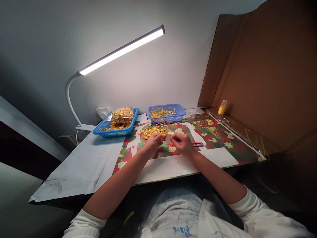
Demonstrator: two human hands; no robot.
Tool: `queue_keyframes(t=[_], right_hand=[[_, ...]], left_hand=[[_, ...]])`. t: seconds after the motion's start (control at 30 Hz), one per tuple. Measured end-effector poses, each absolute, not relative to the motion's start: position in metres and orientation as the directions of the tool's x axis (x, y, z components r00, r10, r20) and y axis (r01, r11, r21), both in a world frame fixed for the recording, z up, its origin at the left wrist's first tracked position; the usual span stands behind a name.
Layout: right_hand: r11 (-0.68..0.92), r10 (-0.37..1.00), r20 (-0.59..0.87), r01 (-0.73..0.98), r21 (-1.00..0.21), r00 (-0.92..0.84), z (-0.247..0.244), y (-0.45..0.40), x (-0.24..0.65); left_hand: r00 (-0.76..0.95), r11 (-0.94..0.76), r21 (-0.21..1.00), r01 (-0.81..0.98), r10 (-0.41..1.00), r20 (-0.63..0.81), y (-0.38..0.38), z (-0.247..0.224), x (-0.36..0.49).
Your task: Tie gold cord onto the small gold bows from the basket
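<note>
My left hand (156, 141) is closed in a pinch on a small shiny piece, in front of a pile of yellow-gold bows (148, 132) on the patterned sheet. Close to its right, my right hand (180, 142) is pinched too; what lies between its fingertips is too small to name. A narrow gap parts the two hands. Beside my right hand lies a pink tool (198, 144), partly hidden by it. Small silvery pieces (160, 124) sit behind the pile.
A blue basket (114, 133) with a bag of golden pieces stands at the left. Behind the pile is a violet-blue basket (166, 117). Golden strands (210, 127) lie at right, near a small yellow bottle (222, 108). A lamp (123, 49) hangs above; cardboard (260, 76) rises at right.
</note>
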State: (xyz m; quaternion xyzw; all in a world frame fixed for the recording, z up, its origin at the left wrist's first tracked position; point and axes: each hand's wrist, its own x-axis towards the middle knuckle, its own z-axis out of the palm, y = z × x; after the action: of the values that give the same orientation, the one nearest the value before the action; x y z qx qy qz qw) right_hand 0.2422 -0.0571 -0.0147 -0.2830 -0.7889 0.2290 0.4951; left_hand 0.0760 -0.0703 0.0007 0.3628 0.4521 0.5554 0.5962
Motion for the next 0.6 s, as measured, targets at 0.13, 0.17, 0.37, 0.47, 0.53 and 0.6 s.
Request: queue_keyframes(t=[0.13, 0.17, 0.37, 0.47, 0.53, 0.6], right_hand=[[0.739, 0.668, 0.654, 0.215, -0.638, -0.355, -0.0148, -0.0569, 0.2425], [0.74, 0.667, 0.654, 0.215, -0.637, -0.357, -0.0151, -0.0568, 0.2424], [0.742, 0.663, 0.651, 0.209, -0.637, -0.37, -0.0168, -0.0556, 0.2423], [0.734, 0.669, 0.641, 0.2, -0.649, -0.377, -0.0163, -0.0558, 0.2425], [0.724, 0.678, 0.633, 0.191, -0.662, -0.374, -0.0157, -0.0563, 0.2426], [0.714, 0.687, 0.625, 0.184, -0.676, -0.37, -0.0156, -0.0565, 0.2425]], left_hand=[[-0.03, 0.127, 0.941, -0.315, 0.989, -0.143, -0.0693, -0.0013, 0.0756], [-0.026, 0.123, 0.944, -0.307, 0.99, -0.137, -0.0689, -0.002, 0.0755], [-0.007, 0.115, 0.946, -0.303, 0.992, -0.123, -0.0687, -0.0029, 0.0768], [0.017, 0.133, 0.94, -0.315, 0.991, -0.135, -0.0713, -0.0004, 0.0781], [0.034, 0.14, 0.934, -0.328, 0.99, -0.136, -0.0739, 0.0016, 0.0791], [0.036, 0.143, 0.928, -0.343, 0.99, -0.14, -0.0763, 0.0032, 0.0801]])
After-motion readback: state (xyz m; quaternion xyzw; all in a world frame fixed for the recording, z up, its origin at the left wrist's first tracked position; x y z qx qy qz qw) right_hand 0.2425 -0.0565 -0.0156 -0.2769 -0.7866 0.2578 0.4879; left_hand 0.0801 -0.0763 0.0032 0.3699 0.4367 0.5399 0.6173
